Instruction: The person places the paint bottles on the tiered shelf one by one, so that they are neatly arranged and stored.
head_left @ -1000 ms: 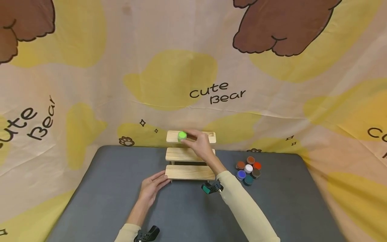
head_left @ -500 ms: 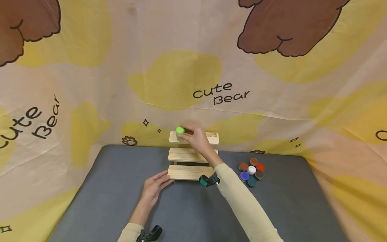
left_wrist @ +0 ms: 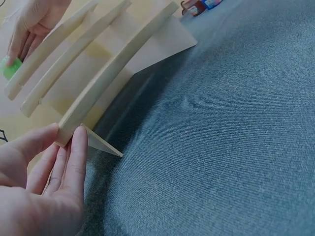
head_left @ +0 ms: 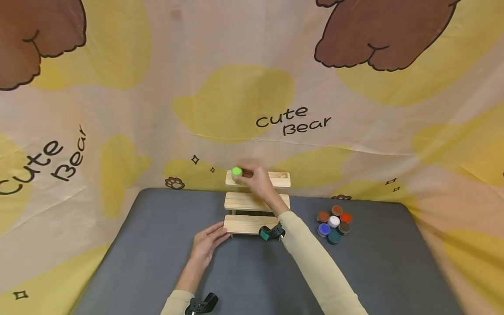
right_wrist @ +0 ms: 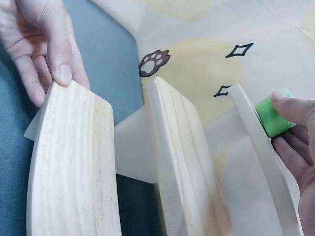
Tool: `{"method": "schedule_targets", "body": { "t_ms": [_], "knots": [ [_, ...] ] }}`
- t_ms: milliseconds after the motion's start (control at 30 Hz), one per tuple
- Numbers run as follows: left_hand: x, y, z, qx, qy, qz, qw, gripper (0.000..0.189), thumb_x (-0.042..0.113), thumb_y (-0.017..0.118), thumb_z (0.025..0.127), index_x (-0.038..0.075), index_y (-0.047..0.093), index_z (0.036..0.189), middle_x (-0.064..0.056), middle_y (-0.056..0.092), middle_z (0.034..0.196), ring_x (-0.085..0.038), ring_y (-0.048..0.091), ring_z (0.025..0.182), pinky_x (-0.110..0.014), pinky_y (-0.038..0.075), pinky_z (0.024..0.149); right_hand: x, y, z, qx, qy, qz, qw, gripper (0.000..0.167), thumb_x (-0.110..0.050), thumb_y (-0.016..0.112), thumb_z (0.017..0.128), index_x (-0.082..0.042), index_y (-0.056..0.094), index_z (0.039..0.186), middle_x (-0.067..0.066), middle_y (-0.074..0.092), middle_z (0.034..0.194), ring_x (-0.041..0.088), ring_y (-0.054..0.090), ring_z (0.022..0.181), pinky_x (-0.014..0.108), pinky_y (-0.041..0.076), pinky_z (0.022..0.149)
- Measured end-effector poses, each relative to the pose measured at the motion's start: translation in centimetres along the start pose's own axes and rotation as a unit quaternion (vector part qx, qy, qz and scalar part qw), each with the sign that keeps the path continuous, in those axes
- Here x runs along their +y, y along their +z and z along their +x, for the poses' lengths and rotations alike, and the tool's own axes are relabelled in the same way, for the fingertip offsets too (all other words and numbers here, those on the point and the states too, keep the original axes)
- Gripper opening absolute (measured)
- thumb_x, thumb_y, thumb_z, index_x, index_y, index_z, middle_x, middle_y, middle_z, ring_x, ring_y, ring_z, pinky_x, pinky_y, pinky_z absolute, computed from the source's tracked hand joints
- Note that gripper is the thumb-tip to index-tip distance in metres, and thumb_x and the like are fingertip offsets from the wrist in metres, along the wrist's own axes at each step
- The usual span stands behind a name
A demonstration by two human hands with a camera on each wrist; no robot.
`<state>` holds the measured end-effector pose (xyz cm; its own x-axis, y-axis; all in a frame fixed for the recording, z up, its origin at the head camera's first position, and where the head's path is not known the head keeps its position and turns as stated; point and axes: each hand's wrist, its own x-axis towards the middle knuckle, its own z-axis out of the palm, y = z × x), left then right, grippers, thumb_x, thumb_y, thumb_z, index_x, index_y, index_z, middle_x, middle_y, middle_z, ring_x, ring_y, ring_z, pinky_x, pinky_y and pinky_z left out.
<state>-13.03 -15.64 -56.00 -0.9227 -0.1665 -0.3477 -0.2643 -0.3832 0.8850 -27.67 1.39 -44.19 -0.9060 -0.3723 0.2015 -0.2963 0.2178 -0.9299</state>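
Observation:
A three-tier wooden stand (head_left: 246, 224) stands on the grey table. My left hand (head_left: 205, 246) grips the left end of its lowest board, thumb on top and fingers underneath, as the left wrist view shows (left_wrist: 93, 93). At the left end of the top board is a small green jar (head_left: 236, 172), pinched between the thumb and fingers of my right hand (head_left: 257, 179). In the right wrist view the green jar (right_wrist: 271, 118) sits upright right at the board's surface. My right hand and forearm hide part of the upper boards.
Several small round jars cluster on the table right of the stand, among them a white jar (head_left: 334, 222), a blue jar (head_left: 323, 229) and a red jar (head_left: 346, 218). A printed cloth (head_left: 220, 105) hangs close behind the stand.
My right hand has carried the green jar slightly left and back to the end of the top board. The left hand keeps its grip on the lowest board. The head view has shifted a little.

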Motion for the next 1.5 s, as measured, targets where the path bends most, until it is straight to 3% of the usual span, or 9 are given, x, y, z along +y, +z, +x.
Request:
{"method": "schedule_targets", "body": {
  "t_ms": [200,367,500,800,1067,1300,1500],
  "knots": [
    [0.0,0.5,0.0,-0.006,-0.003,-0.010,0.9999,0.042,-0.006,0.065,0.090,-0.014,0.054,0.130,-0.032,0.054,0.131,-0.022,0.070,0.095,-0.034,0.059,0.093,0.1,-0.3,-0.2,0.009,0.006,0.003,0.9999,0.046,-0.001,0.074,0.085,0.008,0.060,0.128,0.021,0.063,0.124,0.029,0.064,0.112,0.023,0.059,0.091],
    [0.1,0.6,0.1,-0.008,-0.001,-0.011,0.9999,0.040,-0.008,0.063,0.091,-0.014,0.055,0.129,-0.032,0.053,0.133,-0.023,0.070,0.095,-0.033,0.059,0.094,-0.1,-0.8,-0.1,0.007,-0.022,-0.043,0.9988,0.048,-0.006,0.077,0.085,0.006,0.061,0.128,0.020,0.063,0.126,0.028,0.062,0.115,0.032,0.056,0.099],
    [0.3,0.6,0.0,-0.011,0.004,-0.004,0.9999,0.041,-0.007,0.063,0.091,-0.014,0.054,0.130,-0.033,0.051,0.135,-0.023,0.070,0.096,-0.033,0.059,0.094,-0.7,-1.7,-0.3,0.016,-0.031,-0.067,0.9971,0.049,-0.012,0.077,0.086,0.001,0.061,0.130,0.015,0.063,0.128,0.027,0.061,0.117,0.032,0.054,0.102],
    [0.4,0.2,-0.2,-0.014,0.000,0.000,0.9999,0.042,-0.005,0.064,0.091,-0.013,0.053,0.131,-0.032,0.049,0.137,-0.021,0.070,0.096,-0.032,0.058,0.095,-2.1,-4.1,-2.1,0.029,-0.021,-0.034,0.9988,0.050,-0.013,0.074,0.089,-0.001,0.058,0.135,0.015,0.061,0.132,0.030,0.059,0.120,0.030,0.054,0.102],
    [0.0,-0.2,-0.5,-0.019,-0.003,0.001,0.9998,0.045,-0.005,0.064,0.092,-0.014,0.050,0.134,-0.034,0.047,0.137,-0.022,0.069,0.099,-0.033,0.057,0.096,-0.8,-5.9,-4.5,0.059,-0.051,0.023,0.9967,0.051,-0.006,0.075,0.087,0.005,0.057,0.133,0.019,0.060,0.131,0.031,0.059,0.119,0.034,0.054,0.103],
    [0.1,-0.3,-0.5,-0.013,-0.007,-0.001,0.9999,0.045,-0.005,0.066,0.090,-0.013,0.052,0.132,-0.032,0.049,0.136,-0.024,0.070,0.099,-0.033,0.058,0.095,0.0,-7.3,-6.2,0.067,-0.060,0.053,0.9946,0.050,0.000,0.071,0.088,0.011,0.053,0.134,0.025,0.058,0.132,0.039,0.056,0.121,0.045,0.051,0.106],
    [0.6,0.1,-0.6,-0.020,-0.005,0.007,0.9998,0.045,-0.005,0.064,0.091,-0.014,0.050,0.133,-0.034,0.046,0.138,-0.024,0.069,0.100,-0.033,0.058,0.096,-2.0,-8.7,-8.7,0.078,-0.051,0.064,0.9936,0.047,0.005,0.069,0.088,0.015,0.053,0.131,0.031,0.056,0.130,0.044,0.054,0.121,0.051,0.048,0.107]
  ]
}}
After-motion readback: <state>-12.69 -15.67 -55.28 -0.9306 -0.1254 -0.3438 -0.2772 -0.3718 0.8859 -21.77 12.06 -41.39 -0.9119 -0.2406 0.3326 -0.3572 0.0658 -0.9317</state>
